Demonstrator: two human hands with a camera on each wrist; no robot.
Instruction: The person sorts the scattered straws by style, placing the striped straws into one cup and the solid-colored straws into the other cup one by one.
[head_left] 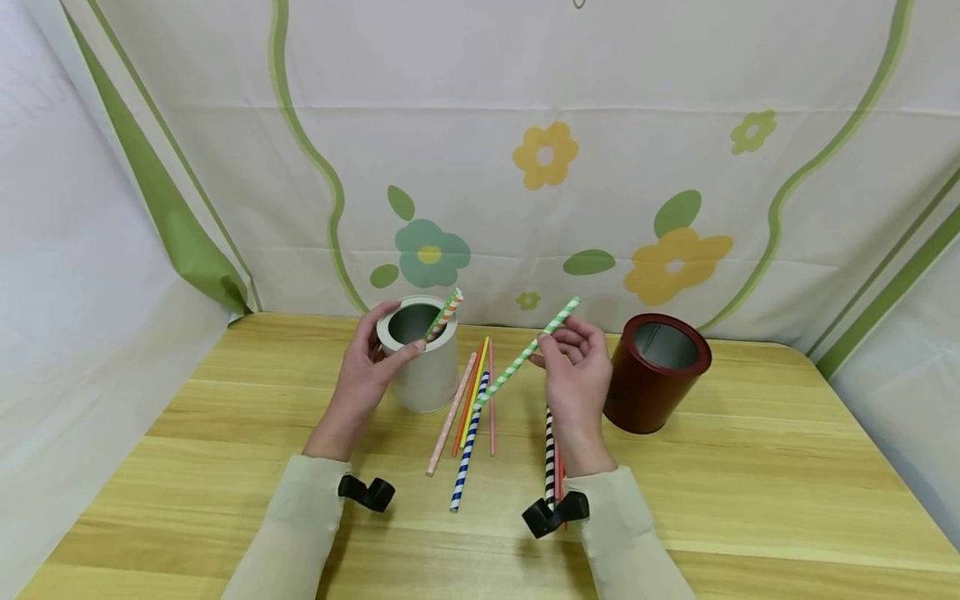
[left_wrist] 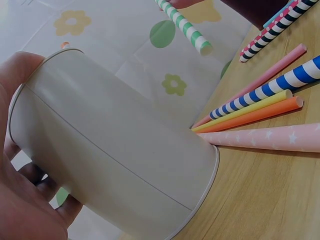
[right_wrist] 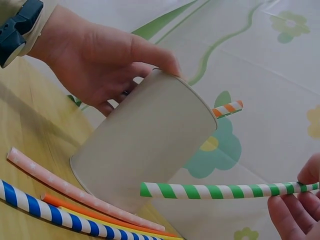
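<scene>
My left hand (head_left: 363, 375) grips a white can (head_left: 426, 379) near its rim, thumb on the near side. Out of the can's opening lean an orange-and-white striped paper straw (head_left: 448, 313) and a green one beside it. Between the thumb and fingers of my right hand (head_left: 579, 379) is a green-and-white striped straw (head_left: 525, 356), slanting down to the left. Its lower end is clear of the table in the left wrist view. Below it lie a blue-and-white striped straw (head_left: 467, 458), a pink starred straw (head_left: 450, 417), and yellow, orange and thin pink ones.
A dark red can (head_left: 645, 392) stands right of my right hand, its mouth facing up. Partly beneath my right wrist lie a black-and-white striped straw (head_left: 550, 454) and reddish ones. A flowered cloth (head_left: 480, 167) hangs behind the wooden table (head_left: 225, 433).
</scene>
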